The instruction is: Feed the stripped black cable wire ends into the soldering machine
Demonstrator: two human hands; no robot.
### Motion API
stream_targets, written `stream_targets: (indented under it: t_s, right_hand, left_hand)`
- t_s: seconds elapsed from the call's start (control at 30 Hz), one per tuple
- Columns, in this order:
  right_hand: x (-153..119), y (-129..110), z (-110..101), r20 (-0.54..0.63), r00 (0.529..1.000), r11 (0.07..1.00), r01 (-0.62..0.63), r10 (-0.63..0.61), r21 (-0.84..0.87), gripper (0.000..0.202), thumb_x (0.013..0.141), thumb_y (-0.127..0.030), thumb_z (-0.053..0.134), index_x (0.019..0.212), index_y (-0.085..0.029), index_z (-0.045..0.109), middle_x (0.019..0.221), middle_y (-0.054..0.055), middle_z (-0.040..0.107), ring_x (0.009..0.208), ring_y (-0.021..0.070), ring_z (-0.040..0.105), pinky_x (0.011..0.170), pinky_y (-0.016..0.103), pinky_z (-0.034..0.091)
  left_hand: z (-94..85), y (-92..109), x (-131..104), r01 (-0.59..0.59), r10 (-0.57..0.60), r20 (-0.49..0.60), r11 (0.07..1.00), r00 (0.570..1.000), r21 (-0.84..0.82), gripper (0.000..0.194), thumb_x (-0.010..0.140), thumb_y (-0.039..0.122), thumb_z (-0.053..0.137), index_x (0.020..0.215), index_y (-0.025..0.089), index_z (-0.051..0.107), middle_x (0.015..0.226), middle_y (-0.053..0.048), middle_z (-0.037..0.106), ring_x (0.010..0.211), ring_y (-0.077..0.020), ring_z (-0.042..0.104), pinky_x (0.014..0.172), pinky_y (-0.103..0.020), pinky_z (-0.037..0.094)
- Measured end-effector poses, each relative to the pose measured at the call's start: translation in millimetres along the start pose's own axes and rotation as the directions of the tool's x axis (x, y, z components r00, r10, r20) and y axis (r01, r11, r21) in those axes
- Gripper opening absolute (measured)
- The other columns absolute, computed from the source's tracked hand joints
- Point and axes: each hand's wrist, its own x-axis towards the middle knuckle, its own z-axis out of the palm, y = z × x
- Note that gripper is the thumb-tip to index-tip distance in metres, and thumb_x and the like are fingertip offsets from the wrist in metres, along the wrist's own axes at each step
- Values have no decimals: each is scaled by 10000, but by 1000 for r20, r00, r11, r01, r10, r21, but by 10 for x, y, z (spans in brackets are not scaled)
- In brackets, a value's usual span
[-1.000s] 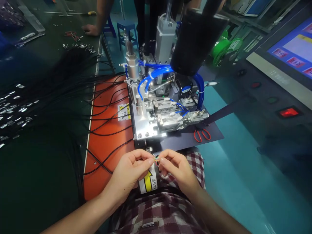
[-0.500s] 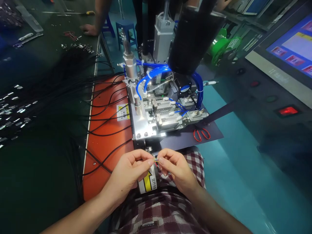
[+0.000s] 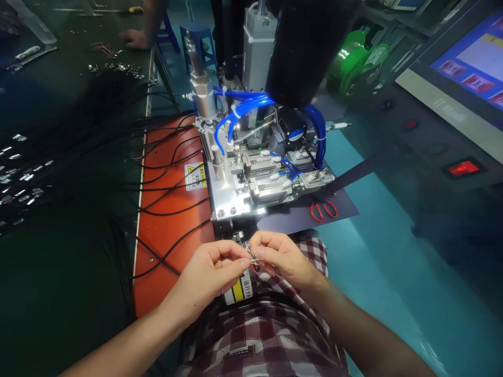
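Observation:
My left hand point(image 3: 218, 264) pinches thin coloured wires point(image 3: 254, 261) between thumb and index finger; green, yellow and red strands stick out past its fingertips. Close against them, just above and to the right, my right hand point(image 3: 281, 254) has its thumb and index finger pressed together. Whatever lies in that pinch is too small to make out. Both hands are over my lap, in front of a metal machine point(image 3: 255, 173) with blue air tubes. Below the fingers is a white label with a yellow arrow point(image 3: 238, 289), partly covered by my left hand.
Black cables point(image 3: 173, 212) cross an orange panel point(image 3: 165, 246) on the left, with many metal-tipped cable ends on the dark table. Red-handled scissors point(image 3: 324, 210) lie right of the machine. A control screen point(image 3: 471, 73) stands far right. Another person's hand point(image 3: 133, 39) rests on the table.
My right hand has risen slightly and shifted left, its fingertips now above the wires. More of the green and red strands shows beyond my left fingertips. The whole view has shifted a little.

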Motion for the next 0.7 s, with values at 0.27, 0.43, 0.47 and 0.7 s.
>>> stream_targets:
  t_s: [0.27, 0.43, 0.47, 0.7]
  right_hand:
    - [-120, 15, 78, -155, 985, 988, 58, -81, -145, 183, 828, -324, 571, 751, -159, 558, 589, -41, 474, 480, 68, 396, 459, 197, 330]
    - [-174, 24, 184, -281, 950, 963, 65, -140, -261, 129, 787, -236, 608, 703, -158, 550, 576, -48, 447, 499, 72, 386, 462, 202, 314]
    - [-173, 17, 196, -284, 948, 962, 68, -145, -265, 130, 785, -227, 604, 693, -159, 543, 571, -49, 444, 497, 72, 385, 463, 203, 315]
    - [-147, 37, 178, -271, 954, 976, 76, -131, -202, 134, 801, -234, 582, 698, -163, 533, 552, -53, 464, 475, 71, 418, 463, 201, 342]
  left_hand:
    - [17, -14, 7, -5, 4, -93, 1000, 996, -11, 183, 783, 335, 610, 756, 157, 579, 437, 102, 325, 398, -37, 224, 365, -156, 163]
    - [38, 0, 16, -39, 38, -97, 999, 995, -15, 169, 783, 315, 617, 751, 150, 594, 442, 100, 358, 394, -26, 257, 365, -136, 183]
    - [42, 4, 12, -48, 46, -94, 999, 994, -14, 167, 784, 310, 617, 749, 148, 596, 444, 99, 364, 396, -25, 264, 367, -134, 190]
    - [27, -10, 13, -32, 32, -87, 999, 996, 0, 193, 775, 327, 621, 738, 140, 589, 436, 95, 360, 396, -29, 248, 366, -147, 176]
